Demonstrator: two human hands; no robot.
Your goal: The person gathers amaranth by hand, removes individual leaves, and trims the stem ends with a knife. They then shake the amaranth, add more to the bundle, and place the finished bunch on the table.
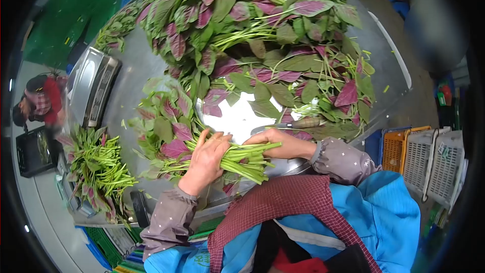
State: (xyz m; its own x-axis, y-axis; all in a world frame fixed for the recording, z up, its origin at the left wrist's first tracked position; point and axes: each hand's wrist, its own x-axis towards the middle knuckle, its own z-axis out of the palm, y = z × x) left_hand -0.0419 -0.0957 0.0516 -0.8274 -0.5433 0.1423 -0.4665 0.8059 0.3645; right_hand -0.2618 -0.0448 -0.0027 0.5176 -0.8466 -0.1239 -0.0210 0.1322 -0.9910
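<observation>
A bunch of leafy amaranth (242, 160), with green stems and green-and-purple leaves, lies across the front of the metal table. My left hand (206, 161) is wrapped around its stems, just below the leaves. At the cut stem ends, my right hand (285, 144) is closed against the bunch from the far side; its fingertips are partly hidden. A knife (308, 123) with a wooden handle rests just beyond my right hand, among loose leaves. Behind both hands, a large heap of amaranth (252, 25) covers the table.
At the left stands a metal weighing scale (98, 91), with stacked amaranth bunches (103, 164) nearer me. A dark object (140, 207) sits at the table's front edge. Orange (394, 150) and white crates (417, 159) stand at the right. Another person (43, 98) is at far left.
</observation>
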